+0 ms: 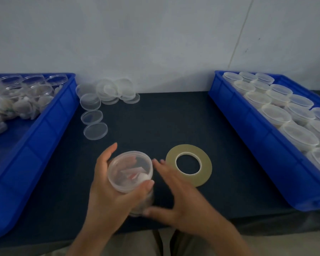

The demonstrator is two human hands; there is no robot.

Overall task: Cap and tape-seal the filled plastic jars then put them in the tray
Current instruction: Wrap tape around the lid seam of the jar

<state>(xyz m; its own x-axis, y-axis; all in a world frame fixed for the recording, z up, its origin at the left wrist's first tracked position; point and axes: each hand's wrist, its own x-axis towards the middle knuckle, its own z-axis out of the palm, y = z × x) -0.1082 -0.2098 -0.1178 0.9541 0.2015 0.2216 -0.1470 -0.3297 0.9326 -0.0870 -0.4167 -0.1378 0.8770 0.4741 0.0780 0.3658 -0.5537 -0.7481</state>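
Jar: one clear plastic jar (130, 170) at lower centre, held tilted over the dark table (155, 117); pale wrapped pieces show inside. I cannot tell if a lid is on it.
Left hand: the left hand (107, 183) grips the jar, with the fingers curled round its far left side and the thumb lying across the near rim.
Right hand: the right hand (174, 193) is blurred, just right of the jar. Its fingers are straight and slightly spread, the thumb reaching out near the jar's base. Whether it touches the jar cannot be told.
Tape: one yellowish tape roll (207, 167) lies flat on the table, right of the jar, partly hidden by the right hand's fingertips.
Loose lids: clear lids (95, 130) are at upper centre-left. Three lie singly in a line running towards the wall. Behind them is an overlapping pile, its count unclear.
Left tray: one blue tray (44, 130) at the left edge holds open filled jars. They are too jumbled to count.
Right tray: one blue tray (248, 130) at the right edge holds capped jars in rows of three. About fifteen show, and the frame cuts off more.
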